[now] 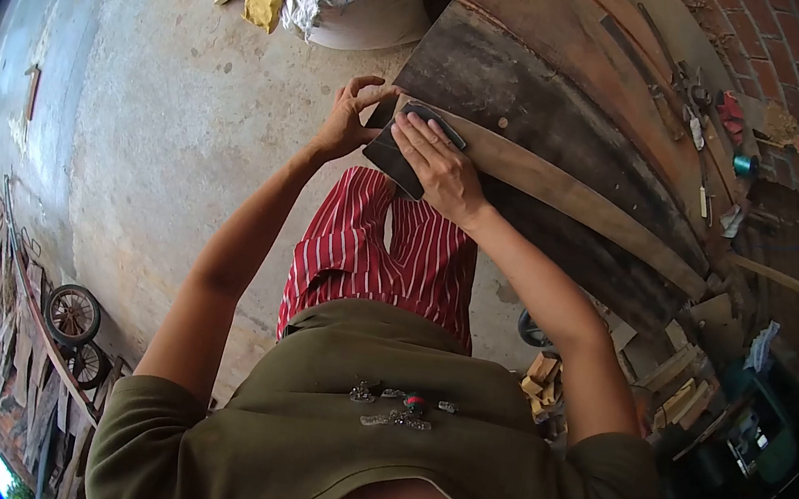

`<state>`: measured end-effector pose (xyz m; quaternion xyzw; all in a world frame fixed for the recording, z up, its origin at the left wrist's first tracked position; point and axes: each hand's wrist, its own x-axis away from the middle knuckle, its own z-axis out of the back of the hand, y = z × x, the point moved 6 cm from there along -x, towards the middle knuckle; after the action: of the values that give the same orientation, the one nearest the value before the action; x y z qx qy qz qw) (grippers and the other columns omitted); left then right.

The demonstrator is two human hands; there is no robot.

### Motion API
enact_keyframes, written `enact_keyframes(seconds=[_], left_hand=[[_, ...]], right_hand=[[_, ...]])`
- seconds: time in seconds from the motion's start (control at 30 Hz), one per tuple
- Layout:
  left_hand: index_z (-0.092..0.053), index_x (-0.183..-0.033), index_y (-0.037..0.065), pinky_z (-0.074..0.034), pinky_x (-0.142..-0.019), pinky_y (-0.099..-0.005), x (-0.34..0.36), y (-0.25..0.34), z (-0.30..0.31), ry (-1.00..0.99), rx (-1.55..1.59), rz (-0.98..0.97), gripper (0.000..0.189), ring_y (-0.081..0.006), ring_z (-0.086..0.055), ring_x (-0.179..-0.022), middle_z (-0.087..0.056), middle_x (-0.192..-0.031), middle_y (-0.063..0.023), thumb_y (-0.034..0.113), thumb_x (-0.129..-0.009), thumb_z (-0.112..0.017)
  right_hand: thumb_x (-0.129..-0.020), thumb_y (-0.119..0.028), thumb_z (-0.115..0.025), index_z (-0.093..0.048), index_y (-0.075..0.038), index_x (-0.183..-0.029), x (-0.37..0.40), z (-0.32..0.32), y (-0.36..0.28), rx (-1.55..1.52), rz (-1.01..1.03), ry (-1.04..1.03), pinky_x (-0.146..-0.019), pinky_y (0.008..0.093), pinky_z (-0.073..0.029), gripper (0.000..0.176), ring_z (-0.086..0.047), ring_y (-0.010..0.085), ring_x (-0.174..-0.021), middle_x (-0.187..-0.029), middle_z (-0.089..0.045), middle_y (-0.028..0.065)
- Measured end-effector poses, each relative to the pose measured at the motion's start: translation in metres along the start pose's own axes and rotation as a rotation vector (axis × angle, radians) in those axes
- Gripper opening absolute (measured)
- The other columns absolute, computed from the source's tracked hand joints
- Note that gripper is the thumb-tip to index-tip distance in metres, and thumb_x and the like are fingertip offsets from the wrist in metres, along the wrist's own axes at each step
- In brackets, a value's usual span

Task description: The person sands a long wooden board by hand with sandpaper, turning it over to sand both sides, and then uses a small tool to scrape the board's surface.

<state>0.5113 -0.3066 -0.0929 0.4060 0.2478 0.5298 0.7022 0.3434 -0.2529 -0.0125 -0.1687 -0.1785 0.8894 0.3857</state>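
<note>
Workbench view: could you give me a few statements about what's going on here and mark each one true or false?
1. The right hand lies over a dark block. True.
2. The left hand is far from the curved wooden strip. False: it is close by one end of the strip.
3. The curved wooden strip is paler than the dark wood beside it. True.
4. The trousers are plain blue. False: they are red with pale stripes.
5. Two spoked wheels show on the left side of the view. True.
</note>
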Motion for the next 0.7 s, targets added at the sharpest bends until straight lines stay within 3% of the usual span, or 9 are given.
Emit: enact_keyframes(seconds=[0.1, 0.27, 0.4, 0.53, 0.63, 0.7], left_hand=[[-0.057, -0.137, 0.031, -0.034, -0.11, -0.0484, 0.0, -0.008, -0.001, -0.036, 0.046, -0.032, 0.084, -0.0359, -0.038, -0.13, -0.042, -0.142, -0.0115, 0.021, -0.06, -0.091], [-0.058, -0.135, 0.031, -0.034, -0.11, -0.0496, 0.0, -0.004, -0.001, -0.073, 0.046, -0.009, 0.087, -0.0352, -0.037, -0.131, -0.041, -0.142, -0.0138, 0.027, -0.057, -0.094], [-0.056, -0.136, 0.029, -0.037, -0.108, -0.0491, -0.002, -0.001, 0.003, -0.076, 0.066, -0.079, 0.087, -0.0346, -0.04, -0.129, -0.044, -0.139, -0.0142, 0.022, -0.058, -0.094], [-0.052, -0.14, 0.02, -0.038, -0.107, -0.0414, -0.003, -0.011, 0.003, -0.038, 0.1, -0.221, 0.079, -0.0309, -0.044, -0.126, -0.046, -0.134, -0.0137, 0.008, -0.069, -0.085], [-0.052, -0.139, 0.019, -0.038, -0.107, -0.0416, -0.001, 0.01, 0.008, -0.072, 0.083, -0.275, 0.082, -0.0307, -0.044, -0.126, -0.046, -0.133, -0.0136, 0.011, -0.066, -0.088], [-0.053, -0.139, 0.02, -0.038, -0.107, -0.0424, -0.001, 0.012, 0.007, -0.073, -0.003, -0.108, 0.086, -0.0308, -0.044, -0.126, -0.046, -0.133, -0.0136, 0.016, -0.062, -0.091]], right_hand=[[-0.089, 0.001, -0.048, -0.05, -0.005, -0.14, 0.011, 0.007, 0.002, 0.053, -0.022, 0.035, -0.116, 0.0365, -0.036, 0.051, -0.045, 0.0215, -0.137, -0.148, -0.047, 0.0088], [-0.088, 0.005, -0.048, -0.048, -0.009, -0.142, 0.119, 0.042, 0.038, 0.148, -0.08, -0.079, -0.118, 0.036, -0.033, 0.055, -0.039, 0.0182, -0.14, -0.151, -0.043, 0.0056], [-0.086, 0.007, -0.05, -0.047, -0.006, -0.143, 0.077, 0.028, 0.017, 0.055, -0.162, 0.016, -0.119, 0.0368, -0.032, 0.058, -0.04, 0.021, -0.14, -0.151, -0.043, 0.0086], [-0.094, -0.009, -0.044, -0.047, -0.002, -0.141, -0.004, -0.01, -0.015, 0.011, -0.125, 0.174, -0.119, 0.0371, -0.03, 0.047, -0.041, 0.0238, -0.14, -0.149, -0.044, 0.0139], [-0.093, -0.007, -0.047, -0.046, -0.002, -0.142, 0.015, -0.003, -0.004, 0.027, -0.145, 0.189, -0.12, 0.037, -0.029, 0.049, -0.039, 0.0228, -0.141, -0.15, -0.042, 0.0126], [-0.09, -0.006, -0.052, -0.043, -0.004, -0.145, 0.076, 0.024, 0.016, 0.104, -0.28, 0.171, -0.12, 0.037, -0.029, 0.055, -0.037, 0.021, -0.142, -0.152, -0.04, 0.0104]])
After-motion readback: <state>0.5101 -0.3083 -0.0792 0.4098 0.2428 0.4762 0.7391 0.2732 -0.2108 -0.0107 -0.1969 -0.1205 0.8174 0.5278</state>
